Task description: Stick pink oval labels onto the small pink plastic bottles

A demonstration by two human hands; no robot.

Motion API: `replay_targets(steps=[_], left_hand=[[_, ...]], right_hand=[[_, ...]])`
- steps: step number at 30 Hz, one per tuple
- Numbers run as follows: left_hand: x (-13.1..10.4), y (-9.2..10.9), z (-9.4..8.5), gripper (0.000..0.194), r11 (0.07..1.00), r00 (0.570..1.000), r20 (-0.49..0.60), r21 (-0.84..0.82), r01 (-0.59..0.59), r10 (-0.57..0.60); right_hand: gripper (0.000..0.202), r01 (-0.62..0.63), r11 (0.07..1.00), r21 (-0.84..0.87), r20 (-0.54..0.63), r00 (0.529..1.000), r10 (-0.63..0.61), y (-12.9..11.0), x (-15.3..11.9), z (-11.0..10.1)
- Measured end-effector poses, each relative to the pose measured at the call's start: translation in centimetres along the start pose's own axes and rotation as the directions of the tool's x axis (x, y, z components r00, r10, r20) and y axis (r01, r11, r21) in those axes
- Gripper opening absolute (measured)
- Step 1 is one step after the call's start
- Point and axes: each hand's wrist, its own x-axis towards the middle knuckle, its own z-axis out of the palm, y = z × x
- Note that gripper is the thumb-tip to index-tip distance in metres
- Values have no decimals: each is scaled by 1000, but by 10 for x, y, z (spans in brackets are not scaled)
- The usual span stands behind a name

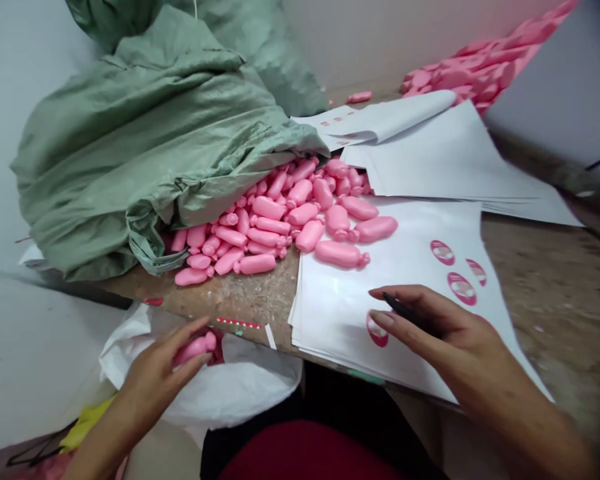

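My left hand (163, 363) is curled around a pink sausage-shaped plastic piece (196, 348), over the mouth of a white plastic bag (230, 390) below the table edge. In my right hand (445, 333) is a slim black pointed tool (409, 313); its exact kind is hard to make out. That hand hovers over a white sheet (340, 307) with several oval pink-and-white stickers (443, 253), its thumb beside one of them. A heap of pink sausage-shaped pieces (270, 223) spills from a green sack (155, 147), some lying on the sheet's far left part.
More white sheets (425, 153) lie behind, one curled over. Another pink pile (480, 73) is at the back right. The worn brown table (545, 280) ends close to my lap. Yellow material (85, 427) lies low at the left.
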Motion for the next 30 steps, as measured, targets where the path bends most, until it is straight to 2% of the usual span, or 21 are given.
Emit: replay_targets(steps=[2, 3, 5, 6, 7, 9, 11, 13, 16, 18, 20, 22, 23, 24, 26, 30], left_hand=[[8, -5, -7, 49, 967, 976, -145, 220, -129, 163], [17, 0, -4, 46, 931, 943, -183, 293, -219, 279], [44, 21, 9, 37, 830, 858, -161, 390, -399, 488], [60, 34, 18, 34, 782, 827, -129, 430, -450, 547], [76, 47, 28, 35, 746, 822, -84, 478, -463, 564], [102, 69, 44, 35, 703, 841, -27, 564, -434, 540], [119, 81, 55, 34, 710, 863, -29, 583, -395, 504], [126, 80, 57, 33, 733, 866, -51, 558, -388, 498], [119, 72, 53, 32, 776, 837, -129, 472, -420, 531], [108, 73, 53, 32, 865, 831, -257, 250, -436, 493], [96, 81, 61, 39, 896, 876, -326, -151, -418, 354], [87, 94, 76, 52, 813, 946, -229, -488, -317, 232], [84, 101, 84, 55, 778, 963, -162, -567, -269, 215], [82, 107, 92, 54, 774, 968, -110, -583, -246, 224], [80, 114, 102, 46, 824, 961, -77, -499, -268, 266], [75, 108, 100, 32, 897, 948, -119, -307, -319, 297]], right_hand=[[44, 34, 999, -42, -13, 999, -34, 0, 2, -1], [46, 62, 995, -78, -39, 997, -65, 1, 3, -1], [47, 104, 978, -181, -85, 989, -121, 2, 2, -1], [44, 120, 964, -239, -89, 985, -145, 3, 0, -1], [40, 137, 946, -292, -82, 983, -167, 4, -3, -2], [31, 177, 904, -390, -51, 976, -213, 9, -9, -5], [28, 215, 846, -488, -29, 965, -262, 16, -13, -9], [26, 232, 782, -579, -17, 955, -296, 23, -15, -12], [22, 238, 696, -677, -23, 939, -344, 34, -14, -13], [19, 232, 657, -717, -41, 927, -372, 40, -12, -12], [16, 223, 638, -737, -48, 924, -379, 43, -11, -12], [15, 219, 633, -742, -41, 928, -370, 44, -9, -10], [14, 221, 632, -743, -31, 931, -363, 44, -9, -9], [15, 224, 630, -744, -18, 935, -354, 43, -8, -7], [16, 233, 626, -744, 12, 941, -337, 41, -6, -3], [14, 249, 683, -687, 15, 944, -330, 39, -3, -1]])
